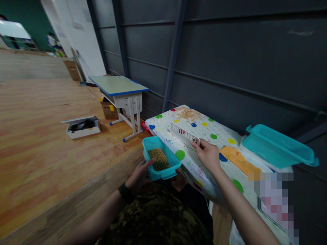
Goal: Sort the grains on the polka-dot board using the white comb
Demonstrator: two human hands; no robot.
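Observation:
My left hand is closed on a teal plastic container, thumb over its near rim. Tan grains or beans lie inside it. The container is tilted a little, beside the table's edge. Between the fingers of my right hand is the near end of a white slotted plastic strip, standing on edge at the tablecloth. Farther back on the table, a loose pile of similar tan grains is spread out.
The table's white tablecloth has coloured dots. To the right are an orange cloth and a larger teal bin. Beyond stand a school desk and an open white box on the floor. A dark panelled wall runs behind.

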